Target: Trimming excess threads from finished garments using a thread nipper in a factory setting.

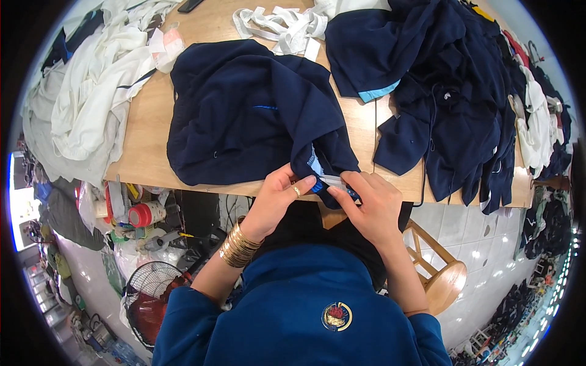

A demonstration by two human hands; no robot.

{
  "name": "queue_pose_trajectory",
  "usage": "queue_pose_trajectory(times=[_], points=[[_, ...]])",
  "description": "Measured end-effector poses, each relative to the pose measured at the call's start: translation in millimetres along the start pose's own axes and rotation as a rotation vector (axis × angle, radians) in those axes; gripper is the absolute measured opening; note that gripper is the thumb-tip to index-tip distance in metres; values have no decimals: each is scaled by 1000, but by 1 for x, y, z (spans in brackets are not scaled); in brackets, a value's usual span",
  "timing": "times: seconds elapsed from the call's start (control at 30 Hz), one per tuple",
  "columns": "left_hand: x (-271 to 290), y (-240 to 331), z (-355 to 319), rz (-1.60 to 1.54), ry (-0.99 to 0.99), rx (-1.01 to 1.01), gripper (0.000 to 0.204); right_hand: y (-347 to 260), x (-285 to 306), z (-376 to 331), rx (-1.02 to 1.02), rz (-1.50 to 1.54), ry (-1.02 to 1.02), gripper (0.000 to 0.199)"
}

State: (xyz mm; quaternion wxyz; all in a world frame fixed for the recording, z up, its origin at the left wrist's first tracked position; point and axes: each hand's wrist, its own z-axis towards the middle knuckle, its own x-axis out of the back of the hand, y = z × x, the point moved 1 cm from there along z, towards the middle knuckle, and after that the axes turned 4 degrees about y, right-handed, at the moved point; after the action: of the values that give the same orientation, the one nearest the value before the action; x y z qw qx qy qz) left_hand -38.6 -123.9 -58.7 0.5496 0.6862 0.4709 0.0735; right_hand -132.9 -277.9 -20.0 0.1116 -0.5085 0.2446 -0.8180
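Centrally, at the near edge of the worktop (146, 128), a dark navy garment (244, 110) is spread, with its near right corner hanging just over the edge. That corner is pinched by both hands: the left hand (278, 195) has its fingers (303, 183) closed on the cloth beside a small pale label (315, 166), and the right hand (369, 204) has its fingers closed on the same hem, where a bright blue strip (317, 186) is seen. A ring and stacked gold bangles (239, 244) are worn on the left hand and wrist. A round yellow and red badge (336, 316) is carried on the blue top worn by the person.

A heap of white cloth (91, 91) is piled at the far left, white straps (281, 24) lie at the far middle, and more navy garments (452, 91) are heaped on the right. The worktop is of pale wood. Below it, a red-capped canister (145, 215) and a round fan (149, 299) are seen on the left, a wooden stool (445, 277) on the right, and the floor (482, 244) is laid with white tiles.
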Motion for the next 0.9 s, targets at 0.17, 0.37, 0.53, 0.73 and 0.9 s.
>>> queue_pose_trajectory(times=[0.17, 0.37, 0.53, 0.73, 0.9], points=[[0, 1, 0, -54, -4, 36, 22, 0, -3, 0, 4, 4, 14, 23], [-1, 3, 0, -34, 5, 33, 22, 1, -4, -1, 9, 11, 50, 23], [-1, 4, 0, -25, 0, 24, 22, 0, -4, 0, 18, 17, 57, 23], [-3, 4, 0, -32, -3, 28, 22, 1, -5, 0, 10, 15, 50, 22], [3, 8, -1, -96, 23, 17, 20, 9, -1, 0, -92, 110, 81, 24]])
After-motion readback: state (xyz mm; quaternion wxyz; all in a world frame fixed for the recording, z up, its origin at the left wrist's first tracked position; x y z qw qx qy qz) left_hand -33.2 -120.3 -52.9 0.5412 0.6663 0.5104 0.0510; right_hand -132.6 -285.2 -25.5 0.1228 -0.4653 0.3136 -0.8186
